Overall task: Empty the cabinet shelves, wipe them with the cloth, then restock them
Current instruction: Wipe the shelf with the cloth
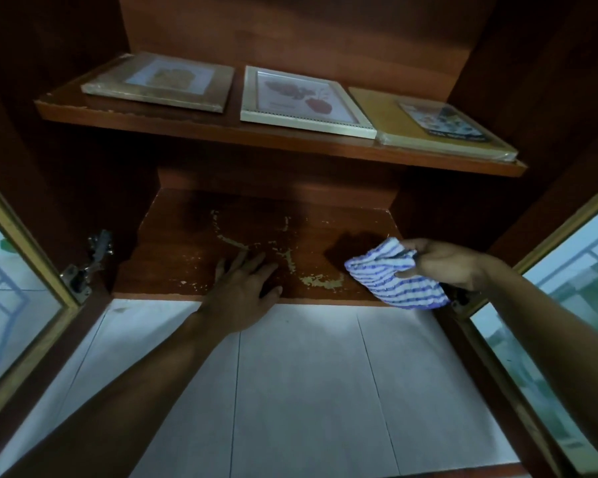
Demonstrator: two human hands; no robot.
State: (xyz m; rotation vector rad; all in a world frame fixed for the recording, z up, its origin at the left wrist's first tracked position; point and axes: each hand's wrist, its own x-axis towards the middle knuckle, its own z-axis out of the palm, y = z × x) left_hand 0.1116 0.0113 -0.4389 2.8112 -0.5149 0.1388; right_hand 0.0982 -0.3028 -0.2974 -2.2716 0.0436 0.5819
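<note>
Left hand (246,288) spread flat on lower shelf (173,243), right hand (442,262) gripping striped cloth (394,277)

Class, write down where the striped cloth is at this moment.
In the head view, the blue-and-white striped cloth is on the right, held by the right hand at the front right corner of the lower shelf, right of the left hand.

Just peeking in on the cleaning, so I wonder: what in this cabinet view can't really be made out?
- Head view, lower shelf: its back lies in shadow beneath the upper shelf.
- Head view, yellow frame: its lettering is too small and blurred to read.
- Head view, right hand: the cloth it grips covers parts of its fingers.
- Head view, space above the upper shelf: cut off by the picture's top edge.
</note>
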